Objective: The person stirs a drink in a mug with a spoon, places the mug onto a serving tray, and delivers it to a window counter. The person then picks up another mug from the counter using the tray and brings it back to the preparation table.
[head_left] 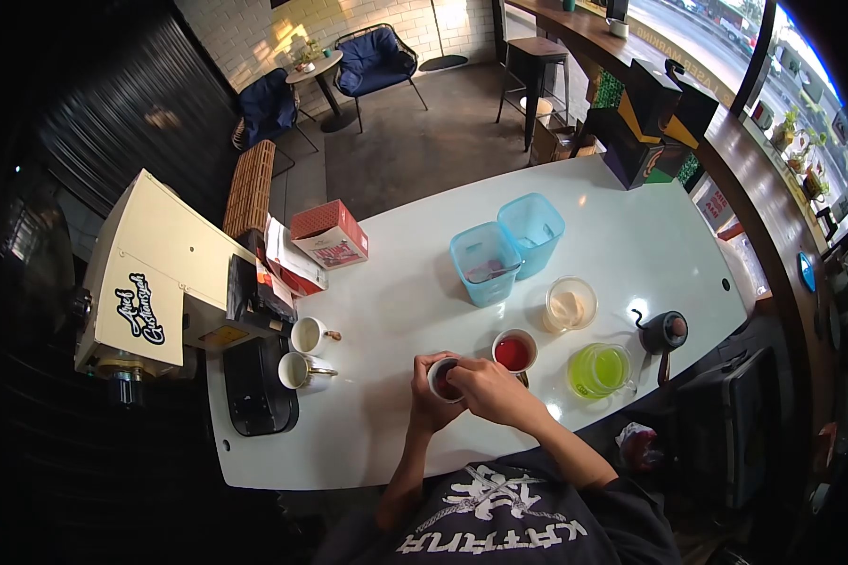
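My left hand [427, 403] wraps around a small white cup [434, 388] with something dark inside, held above the white table. My right hand [496, 394] comes over from the right, its fingers bent together at the cup's mouth. What those fingers pinch, if anything, is hidden. Just beyond my right hand stands a mug of red liquid [513, 352]. Farther right are a clear container [571, 303] with something beige in it and a glass pitcher of green liquid [597, 371].
Two blue plastic containers [486, 266] stand mid-table. A dark gooseneck kettle [664, 331] is at the right. On the left are two white mugs [295, 371], a black tray [254, 386], a cream machine [165, 273] and a red-and-white box [330, 234]. Dark boxes [645, 127] sit at the far right corner.
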Action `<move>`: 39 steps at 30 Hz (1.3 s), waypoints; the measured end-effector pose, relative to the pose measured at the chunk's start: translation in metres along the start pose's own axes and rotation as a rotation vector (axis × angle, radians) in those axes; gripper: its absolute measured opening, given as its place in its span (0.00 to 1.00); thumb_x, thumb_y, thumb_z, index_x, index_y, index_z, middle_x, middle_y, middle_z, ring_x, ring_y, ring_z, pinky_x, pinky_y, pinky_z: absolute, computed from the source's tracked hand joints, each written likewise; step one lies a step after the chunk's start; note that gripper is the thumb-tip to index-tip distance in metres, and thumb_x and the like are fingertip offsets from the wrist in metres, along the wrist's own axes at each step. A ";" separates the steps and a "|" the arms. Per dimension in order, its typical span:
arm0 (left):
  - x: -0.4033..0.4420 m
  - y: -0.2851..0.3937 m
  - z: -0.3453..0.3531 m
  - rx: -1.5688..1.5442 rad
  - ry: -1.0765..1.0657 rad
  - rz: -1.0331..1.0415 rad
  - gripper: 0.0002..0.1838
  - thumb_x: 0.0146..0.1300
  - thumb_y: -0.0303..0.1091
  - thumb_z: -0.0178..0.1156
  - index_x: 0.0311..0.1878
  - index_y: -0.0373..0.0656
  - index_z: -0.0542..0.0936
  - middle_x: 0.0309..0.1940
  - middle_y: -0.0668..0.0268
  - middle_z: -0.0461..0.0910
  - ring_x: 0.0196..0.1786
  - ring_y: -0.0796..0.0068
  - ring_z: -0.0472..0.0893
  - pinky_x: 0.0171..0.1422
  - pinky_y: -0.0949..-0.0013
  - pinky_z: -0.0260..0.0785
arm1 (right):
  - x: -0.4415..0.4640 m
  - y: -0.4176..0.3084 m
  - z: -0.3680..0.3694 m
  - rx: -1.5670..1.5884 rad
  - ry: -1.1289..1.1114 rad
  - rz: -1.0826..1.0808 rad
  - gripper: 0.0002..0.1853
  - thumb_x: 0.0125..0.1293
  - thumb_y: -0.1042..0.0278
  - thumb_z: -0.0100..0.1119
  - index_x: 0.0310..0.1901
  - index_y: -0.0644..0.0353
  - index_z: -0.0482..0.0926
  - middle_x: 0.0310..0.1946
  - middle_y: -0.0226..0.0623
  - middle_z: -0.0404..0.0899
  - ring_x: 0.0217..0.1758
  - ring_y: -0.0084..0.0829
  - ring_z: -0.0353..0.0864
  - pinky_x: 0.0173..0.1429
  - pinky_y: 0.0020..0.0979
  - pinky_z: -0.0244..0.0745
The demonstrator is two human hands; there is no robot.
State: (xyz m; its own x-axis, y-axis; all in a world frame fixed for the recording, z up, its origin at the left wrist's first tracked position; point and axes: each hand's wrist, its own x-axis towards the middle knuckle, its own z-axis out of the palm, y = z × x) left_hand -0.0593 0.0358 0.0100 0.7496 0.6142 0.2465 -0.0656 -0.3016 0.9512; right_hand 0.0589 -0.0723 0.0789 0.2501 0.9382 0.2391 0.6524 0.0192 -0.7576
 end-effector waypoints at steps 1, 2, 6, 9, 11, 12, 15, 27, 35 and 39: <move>0.001 0.000 0.000 0.028 0.000 0.022 0.42 0.40 0.34 0.84 0.54 0.40 0.65 0.50 0.54 0.81 0.52 0.62 0.84 0.57 0.61 0.78 | 0.000 -0.001 -0.003 -0.026 -0.007 0.001 0.09 0.52 0.82 0.58 0.37 0.67 0.79 0.34 0.49 0.79 0.39 0.53 0.82 0.43 0.47 0.79; 0.001 0.000 0.000 0.055 -0.001 0.043 0.42 0.40 0.34 0.84 0.54 0.40 0.65 0.50 0.54 0.81 0.52 0.61 0.84 0.57 0.60 0.78 | 0.000 -0.002 -0.004 -0.052 -0.014 0.003 0.09 0.51 0.82 0.58 0.37 0.67 0.79 0.34 0.49 0.79 0.38 0.53 0.82 0.44 0.47 0.78; 0.001 0.004 -0.002 0.094 0.003 0.054 0.42 0.40 0.34 0.85 0.54 0.41 0.66 0.50 0.54 0.81 0.52 0.61 0.84 0.58 0.60 0.78 | 0.002 0.003 -0.003 -0.115 0.071 -0.008 0.11 0.51 0.82 0.58 0.38 0.67 0.79 0.33 0.49 0.78 0.37 0.53 0.81 0.44 0.47 0.77; 0.001 0.004 -0.002 0.107 0.009 0.054 0.42 0.40 0.34 0.85 0.54 0.41 0.66 0.51 0.54 0.81 0.53 0.60 0.84 0.58 0.60 0.78 | 0.003 0.005 0.001 -0.130 0.190 -0.038 0.13 0.51 0.81 0.59 0.40 0.66 0.79 0.32 0.48 0.77 0.36 0.52 0.80 0.44 0.47 0.77; 0.001 0.006 -0.003 0.120 0.002 0.071 0.42 0.39 0.34 0.85 0.54 0.41 0.66 0.52 0.53 0.80 0.53 0.60 0.83 0.58 0.60 0.77 | 0.004 0.004 0.004 -0.115 0.195 -0.029 0.13 0.51 0.80 0.59 0.41 0.66 0.78 0.32 0.47 0.78 0.36 0.51 0.81 0.43 0.47 0.77; 0.001 0.005 -0.003 0.121 0.006 0.073 0.42 0.39 0.34 0.85 0.54 0.41 0.66 0.52 0.53 0.80 0.53 0.60 0.83 0.58 0.60 0.77 | 0.004 0.004 0.004 -0.116 0.194 -0.034 0.13 0.51 0.80 0.59 0.41 0.66 0.78 0.32 0.47 0.78 0.36 0.51 0.81 0.43 0.47 0.77; -0.001 0.001 -0.001 0.081 0.010 0.040 0.42 0.39 0.34 0.85 0.55 0.41 0.66 0.52 0.53 0.80 0.53 0.60 0.83 0.58 0.60 0.77 | 0.003 0.001 0.001 -0.091 0.127 -0.034 0.13 0.51 0.80 0.59 0.41 0.66 0.79 0.32 0.47 0.78 0.37 0.51 0.81 0.43 0.47 0.78; -0.002 -0.004 -0.002 0.024 -0.002 0.007 0.39 0.42 0.31 0.81 0.55 0.40 0.66 0.51 0.54 0.80 0.53 0.63 0.83 0.59 0.61 0.77 | 0.003 0.007 -0.003 -0.115 0.134 -0.020 0.14 0.49 0.79 0.65 0.40 0.68 0.78 0.34 0.47 0.79 0.41 0.52 0.82 0.44 0.48 0.78; 0.000 0.000 -0.001 0.056 -0.004 0.013 0.43 0.38 0.33 0.85 0.54 0.41 0.64 0.52 0.54 0.79 0.54 0.62 0.82 0.59 0.60 0.77 | 0.004 0.008 0.008 -0.049 0.046 -0.084 0.07 0.53 0.76 0.61 0.34 0.67 0.77 0.34 0.48 0.79 0.37 0.52 0.82 0.42 0.47 0.78; -0.001 -0.004 -0.001 0.028 -0.011 0.021 0.44 0.38 0.33 0.85 0.54 0.41 0.64 0.52 0.54 0.78 0.55 0.63 0.82 0.60 0.60 0.76 | 0.002 0.010 0.005 -0.109 0.082 -0.084 0.09 0.51 0.78 0.62 0.36 0.66 0.78 0.33 0.48 0.78 0.38 0.52 0.82 0.43 0.47 0.78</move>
State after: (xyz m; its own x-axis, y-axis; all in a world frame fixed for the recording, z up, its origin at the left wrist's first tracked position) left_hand -0.0600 0.0369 0.0063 0.7553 0.5998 0.2642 -0.0629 -0.3349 0.9401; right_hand 0.0625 -0.0688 0.0684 0.2463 0.9033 0.3512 0.7463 0.0544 -0.6633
